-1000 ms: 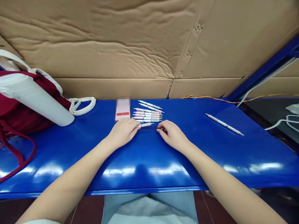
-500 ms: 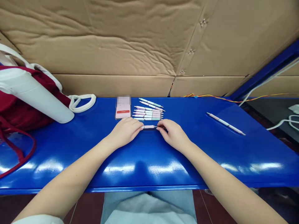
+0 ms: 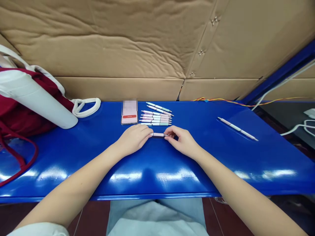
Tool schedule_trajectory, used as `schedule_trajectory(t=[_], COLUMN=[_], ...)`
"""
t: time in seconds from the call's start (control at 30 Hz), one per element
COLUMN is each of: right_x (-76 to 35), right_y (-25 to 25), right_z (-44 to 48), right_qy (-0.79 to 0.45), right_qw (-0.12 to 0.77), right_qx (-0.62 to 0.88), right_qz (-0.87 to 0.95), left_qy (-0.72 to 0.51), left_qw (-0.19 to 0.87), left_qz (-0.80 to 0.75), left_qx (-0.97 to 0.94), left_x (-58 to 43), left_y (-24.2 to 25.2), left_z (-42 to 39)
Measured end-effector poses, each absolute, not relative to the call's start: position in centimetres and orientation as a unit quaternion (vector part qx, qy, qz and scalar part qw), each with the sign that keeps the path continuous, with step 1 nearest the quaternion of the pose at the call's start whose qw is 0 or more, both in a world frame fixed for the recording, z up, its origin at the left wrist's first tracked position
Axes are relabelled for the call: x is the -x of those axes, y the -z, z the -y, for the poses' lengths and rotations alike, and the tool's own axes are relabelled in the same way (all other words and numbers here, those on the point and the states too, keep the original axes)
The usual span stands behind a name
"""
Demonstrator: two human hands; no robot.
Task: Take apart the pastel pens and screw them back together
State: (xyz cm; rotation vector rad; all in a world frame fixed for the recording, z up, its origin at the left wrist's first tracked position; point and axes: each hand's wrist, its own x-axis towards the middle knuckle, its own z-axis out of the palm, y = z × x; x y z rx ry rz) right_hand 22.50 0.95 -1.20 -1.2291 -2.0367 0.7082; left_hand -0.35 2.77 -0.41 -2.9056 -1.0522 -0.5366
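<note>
Between my hands a pale pink pen (image 3: pixel 158 134) lies level, just above or on the blue table. My left hand (image 3: pixel 135 137) is closed round its left part, which the fingers hide. The thumb and fingertips of my right hand (image 3: pixel 181 140) pinch its metal tip at the other end. Just beyond my hands lies a group of several pens (image 3: pixel 155 117) in pink, white and pale green, mostly side by side. A single pink and white pen (image 3: pixel 238 128) rests slantwise off to the right.
A phone (image 3: pixel 129 113) with a lit screen lies left of the pen group. At the left are a dark red bag (image 3: pixel 29 114) with white straps and a white cylinder (image 3: pixel 44 100). Cardboard (image 3: pixel 137 59) walls the back; thin coloured wires (image 3: pixel 221 101) run along the right rear edge.
The pen and my left fingers have shifted slightly to the right and nearer to me. My right hand keeps its pinch at the tip, almost unmoved.
</note>
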Motion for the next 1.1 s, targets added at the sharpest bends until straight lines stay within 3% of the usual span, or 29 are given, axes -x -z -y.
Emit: schedule_trajectory(t=[0.17, 0.5, 0.7, 0.87, 1.1], right_x=[-22.4, -22.22, -22.31, -22.15, -22.33], right_y=[0.83, 0.4, 0.36, 0.28, 0.45], right_z=[-0.87, -0.47, -0.3, -0.37, -0.43], right_qy=[-0.302, -0.25, -0.241, -0.21, -0.209], right_qw=[0.336, 0.274, 0.3, 0.264, 0.296], right_qx=[0.487, 0.472, 0.468, 0.451, 0.435], right_qz=[0.748, 0.8, 0.795, 0.827, 0.824], left_qy=[0.17, 0.182, 0.196, 0.202, 0.205], left_qw=[-0.024, 0.004, -0.005, -0.008, -0.006], left_qz=[0.368, 0.366, 0.365, 0.358, 0.356], left_qx=[0.914, 0.913, 0.91, 0.911, 0.912], left_x=[0.28, 0.21, 0.14, 0.06, 0.03], left_y=[0.03, 0.38, 0.04, 0.01, 0.25], left_z=[-2.22, -2.01, -1.9, -1.86, -1.86])
